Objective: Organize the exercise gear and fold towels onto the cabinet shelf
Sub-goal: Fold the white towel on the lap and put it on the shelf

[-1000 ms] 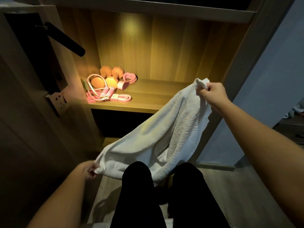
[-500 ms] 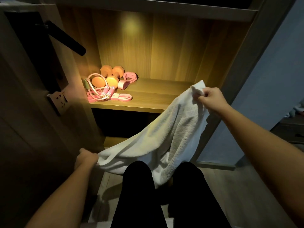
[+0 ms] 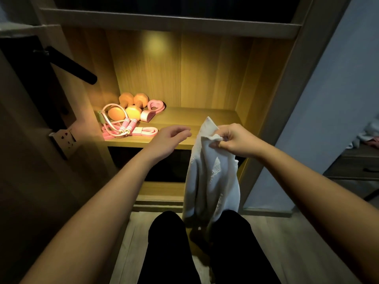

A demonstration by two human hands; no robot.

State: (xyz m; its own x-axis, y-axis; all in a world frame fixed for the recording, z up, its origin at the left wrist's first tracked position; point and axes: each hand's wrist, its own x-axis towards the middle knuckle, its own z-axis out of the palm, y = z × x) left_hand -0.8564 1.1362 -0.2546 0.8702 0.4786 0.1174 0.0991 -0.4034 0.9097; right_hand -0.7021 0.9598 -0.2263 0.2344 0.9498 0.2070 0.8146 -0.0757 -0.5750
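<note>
I see the main risk in the grip: the towel (image 3: 211,177) hangs from my right hand (image 3: 235,140) alone, pinched at its top corners between thumb and fingers, so a small slip could let one layer fall open or drop the whole cloth to the floor (image 3: 287,232). It hangs in front of the shelf's (image 3: 205,117) front edge, near the right end, with its bottom between my knees (image 3: 164,224), where it could catch. My left hand (image 3: 170,138) hovers above the middle of the front edge, fingers relaxed and holding nothing, near the pink band (image 3: 143,131).
</note>
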